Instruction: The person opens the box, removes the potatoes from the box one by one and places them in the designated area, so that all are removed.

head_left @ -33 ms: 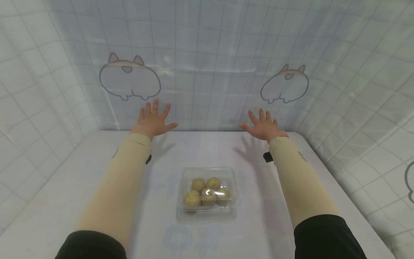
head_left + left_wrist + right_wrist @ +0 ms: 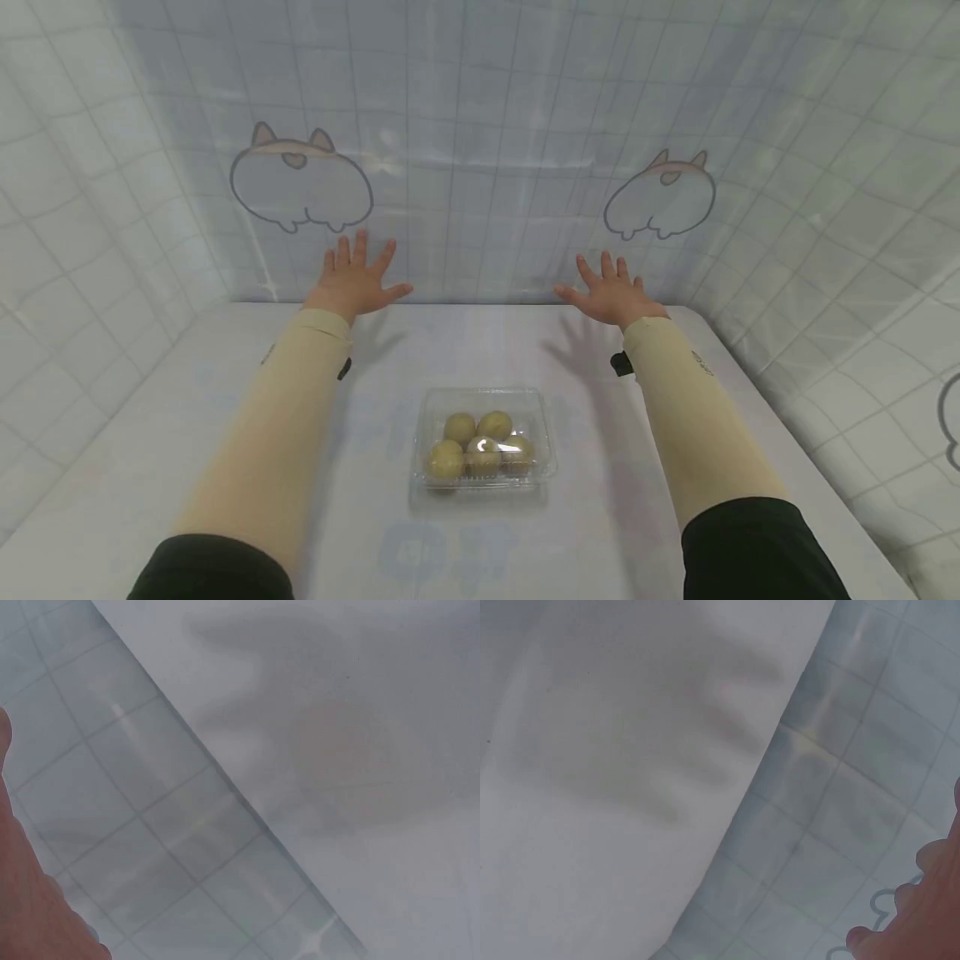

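- Head view: we see the left hand stretched out over the far edge of the white table, fingers spread wide and straight, holding nothing.
- Head view: the right hand mirrors it on the other side, fingers also splayed wide, nothing in its grasp.
- Head view: both hands hang above the table near the back wall; we note their shadows on the surface below them.
- Head view: the clear plastic box lies on the table between the two forearms, nearer to us than either hand and well apart from both. Its lid looks closed.
- Head view: inside the box we count about five round yellowish-green fruits, packed close together.
- Head view: beige sleeves cover both forearms, with black cloth at the upper arms.
- Head view: the tiled wall sheet carries two cartoon animal outlines, one behind each hand.
- Left wrist view: we see only the edge of the left hand at the lower left, above the seam where table meets wall sheet; a spread-finger shadow lies on the table.
- Right wrist view: fingertips of the right hand show at the lower right, with a spread-finger shadow on the table. The box is out of frame in both wrist views.
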Tool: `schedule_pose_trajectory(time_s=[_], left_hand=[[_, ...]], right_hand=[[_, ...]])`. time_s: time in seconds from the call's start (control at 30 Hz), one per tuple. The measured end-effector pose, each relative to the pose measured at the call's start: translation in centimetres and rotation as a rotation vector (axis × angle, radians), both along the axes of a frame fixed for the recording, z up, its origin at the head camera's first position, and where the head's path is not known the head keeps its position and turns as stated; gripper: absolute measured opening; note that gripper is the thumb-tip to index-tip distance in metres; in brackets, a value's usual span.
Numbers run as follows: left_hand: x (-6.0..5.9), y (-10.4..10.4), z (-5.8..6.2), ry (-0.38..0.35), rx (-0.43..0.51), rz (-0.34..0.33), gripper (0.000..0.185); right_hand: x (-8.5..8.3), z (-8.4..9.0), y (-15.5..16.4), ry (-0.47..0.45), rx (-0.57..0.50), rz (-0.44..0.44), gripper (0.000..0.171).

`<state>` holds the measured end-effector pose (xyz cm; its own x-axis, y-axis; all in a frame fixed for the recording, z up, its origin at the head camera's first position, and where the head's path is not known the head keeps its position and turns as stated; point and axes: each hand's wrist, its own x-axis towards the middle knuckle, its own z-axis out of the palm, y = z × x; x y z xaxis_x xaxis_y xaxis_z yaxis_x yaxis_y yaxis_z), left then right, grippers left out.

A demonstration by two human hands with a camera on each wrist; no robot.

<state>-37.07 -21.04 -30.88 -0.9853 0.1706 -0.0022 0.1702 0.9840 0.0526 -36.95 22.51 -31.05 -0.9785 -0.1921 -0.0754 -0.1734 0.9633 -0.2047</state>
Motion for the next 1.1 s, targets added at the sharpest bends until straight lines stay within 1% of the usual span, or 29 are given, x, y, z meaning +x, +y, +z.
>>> schedule_pose_trajectory(time_s=[0.17, 0.27, 0.43, 0.53, 0.63, 0.7, 0.8, 0.9, 1.1], left_hand=[[0.0, -0.1, 0.2, 0.016, 0.013, -0.002, 0.091], [0.2, -0.3, 0.1, 0.024, 0.006, -0.007, 0.091], [0.1, -0.9, -0.5, 0.021, 0.018, -0.036, 0.091], [0.2, -1.4, -0.9, 0.038, 0.039, -0.064, 0.091], [0.3, -2.0, -1.6, 0.058, 0.04, -0.089, 0.092], [0.5, -2.5, -2.2, 0.074, 0.06, -0.107, 0.092], [1.1, -3.1, -2.9, 0.096, 0.115, -0.14, 0.09], [2.1, -3.4, -3.3, 0.114, 0.162, -0.165, 0.088], [4.0, -3.4, -4.0, 0.12, 0.186, -0.162, 0.087]], right_hand=[[-0.2, -0.2, 0.3, 0.0, -0.007, -0.009, 0.097], [-0.1, -0.4, 0.4, -0.002, -0.026, -0.006, 0.097], [0.4, -0.6, 0.5, -0.01, -0.043, 0.005, 0.095], [0.8, -0.7, 0.5, -0.01, -0.061, 0.017, 0.094], [1.3, -0.9, 0.4, -0.01, -0.086, 0.042, 0.092], [1.7, -1.1, 0.3, -0.007, -0.101, 0.067, 0.092], [2.4, -1.3, 0.3, 0.007, -0.104, 0.103, 0.091], [3.3, -1.4, 0.3, 0.024, -0.122, 0.127, 0.089], [5.2, -1.5, 0.3, 0.059, -0.181, 0.185, 0.085]])
